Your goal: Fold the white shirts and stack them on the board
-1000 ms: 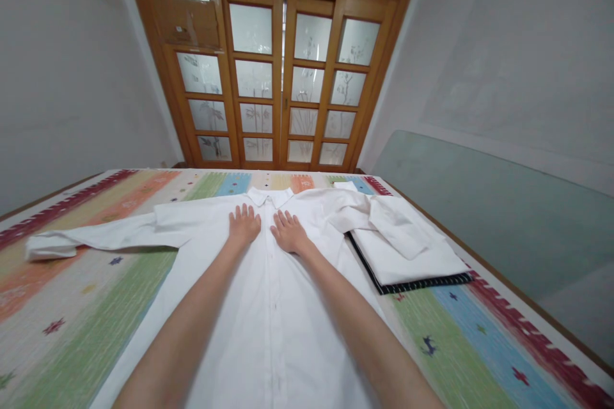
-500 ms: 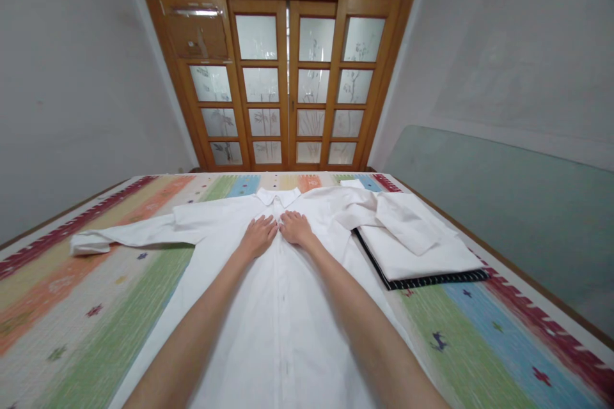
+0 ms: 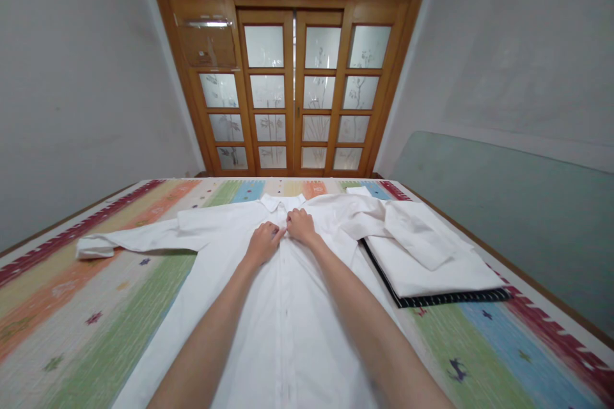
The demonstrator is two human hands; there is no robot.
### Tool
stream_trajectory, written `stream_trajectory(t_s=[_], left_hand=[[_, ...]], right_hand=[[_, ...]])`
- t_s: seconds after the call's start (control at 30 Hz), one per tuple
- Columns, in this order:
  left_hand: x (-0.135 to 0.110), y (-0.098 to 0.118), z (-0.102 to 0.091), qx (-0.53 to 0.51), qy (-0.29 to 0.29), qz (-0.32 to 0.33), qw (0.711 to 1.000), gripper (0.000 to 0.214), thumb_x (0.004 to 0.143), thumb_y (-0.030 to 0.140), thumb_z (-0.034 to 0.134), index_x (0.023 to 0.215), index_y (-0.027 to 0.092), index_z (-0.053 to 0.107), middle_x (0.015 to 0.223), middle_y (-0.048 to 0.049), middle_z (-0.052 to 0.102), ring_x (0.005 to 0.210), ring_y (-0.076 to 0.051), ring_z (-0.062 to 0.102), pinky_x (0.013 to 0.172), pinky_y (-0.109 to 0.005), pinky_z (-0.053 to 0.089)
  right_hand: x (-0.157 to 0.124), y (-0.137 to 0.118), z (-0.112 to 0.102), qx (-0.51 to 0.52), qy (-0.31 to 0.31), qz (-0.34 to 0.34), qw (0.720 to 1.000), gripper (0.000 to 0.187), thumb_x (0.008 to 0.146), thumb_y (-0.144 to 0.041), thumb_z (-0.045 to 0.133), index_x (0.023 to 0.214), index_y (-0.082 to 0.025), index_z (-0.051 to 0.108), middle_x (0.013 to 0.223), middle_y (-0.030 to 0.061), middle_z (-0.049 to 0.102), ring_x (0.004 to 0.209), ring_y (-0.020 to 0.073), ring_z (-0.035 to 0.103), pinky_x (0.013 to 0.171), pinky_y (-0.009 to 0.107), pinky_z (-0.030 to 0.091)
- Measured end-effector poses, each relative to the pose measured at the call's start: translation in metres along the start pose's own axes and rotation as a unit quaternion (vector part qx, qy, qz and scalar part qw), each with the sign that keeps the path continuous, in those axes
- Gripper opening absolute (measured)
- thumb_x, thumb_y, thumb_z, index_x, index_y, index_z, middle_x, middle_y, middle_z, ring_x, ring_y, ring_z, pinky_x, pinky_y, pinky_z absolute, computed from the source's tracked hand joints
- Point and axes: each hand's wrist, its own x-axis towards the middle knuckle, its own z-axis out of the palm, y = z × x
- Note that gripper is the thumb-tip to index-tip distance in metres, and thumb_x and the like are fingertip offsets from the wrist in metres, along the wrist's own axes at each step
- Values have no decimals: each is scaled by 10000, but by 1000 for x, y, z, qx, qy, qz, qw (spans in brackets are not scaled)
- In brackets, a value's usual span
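A white long-sleeved button-front shirt (image 3: pixel 259 332) lies spread face up, its collar (image 3: pixel 271 203) pointing away from me. Just below the collar, my left hand (image 3: pixel 263 241) has its fingers curled and its thumb against the button placket, pinching the cloth. Beside it, on the other side of the placket, my right hand (image 3: pixel 301 225) is closed with bent fingertips on the same edge. Any button between the fingers is hidden. One sleeve (image 3: pixel 144 234) stretches out to the left; the other is bent over folded clothes on the right.
A folded white garment (image 3: pixel 432 278) rests on a black-and-white striped one (image 3: pixel 455 298) at the right. Under everything is a colourful striped bed cover (image 3: pixel 96 307). A pale green headboard-like panel (image 3: pixel 480 185) stands along the right side. Wooden glazed doors (image 3: pixel 295 96) are beyond the far edge.
My hands have gone from lying flatter on the placket to fingers bent and pinching at it. The view has shifted slightly, so the scene sits a little lower and to the right.
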Motion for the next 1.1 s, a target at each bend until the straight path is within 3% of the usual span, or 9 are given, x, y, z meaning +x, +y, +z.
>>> stream_trajectory(t_s=[0.1, 0.23, 0.4, 0.67, 0.8, 0.97, 1.1], left_hand=[[-1, -3, 3, -14, 12, 10, 1000, 130, 877, 276, 518, 895, 203, 625, 971, -75, 664, 961, -222, 596, 898, -358, 458], [0, -6, 6, -48, 20, 22, 998, 73, 852, 233, 515, 867, 213, 584, 928, -66, 640, 927, -225, 577, 879, -383, 459], [1, -7, 8, -47, 14, 15, 999, 67, 860, 225, 502, 858, 214, 568, 929, -64, 628, 922, -224, 560, 872, -385, 444], [0, -7, 10, -39, 21, 13, 999, 53, 874, 230, 518, 852, 209, 561, 949, -61, 633, 934, -225, 565, 863, -370, 434], [1, -7, 9, -43, 22, 7, 999, 49, 865, 228, 531, 835, 211, 567, 946, -60, 638, 937, -222, 571, 859, -364, 434], [2, -7, 9, -47, 20, 2, 999, 43, 856, 226, 540, 843, 200, 572, 933, -70, 642, 927, -229, 571, 853, -368, 435], [2, -8, 10, -55, 17, 2, 998, 39, 854, 222, 542, 828, 204, 564, 939, -66, 643, 934, -231, 568, 863, -370, 431]], right_hand=[[5, 7, 11, 1, 41, 27, 999, 362, 916, -182, 362, 1153, -160, 635, 1262, 138, 597, 1183, 249, 470, 944, 367, 394], [12, 11, 20, -3, 49, 51, 998, 451, 936, -234, 334, 1287, -87, 575, 1383, 178, 524, 1306, 287, 390, 1067, 414, 289], [22, 18, 20, -8, 24, 44, 999, 545, 965, -319, 285, 1463, -134, 407, 1533, 127, 371, 1449, 316, 173, 1136, 493, 139], [40, 31, 24, -10, -24, 55, 998, 609, 987, -443, 201, 1533, -183, 276, 1606, 77, 220, 1476, 304, 97, 1158, 510, 52], [42, 31, 26, -15, -37, 67, 997, 646, 988, -472, 149, 1551, -161, 203, 1621, 86, 146, 1486, 286, 62, 1163, 494, 29], [36, 28, 27, -26, -50, 90, 994, 694, 987, -472, 144, 1529, -46, 227, 1597, 169, 190, 1486, 280, 83, 1165, 460, 62], [26, 26, 28, -24, -53, 112, 992, 743, 982, -490, 167, 1527, 14, 154, 1606, 188, 108, 1487, 269, 80, 1169, 430, 69]])
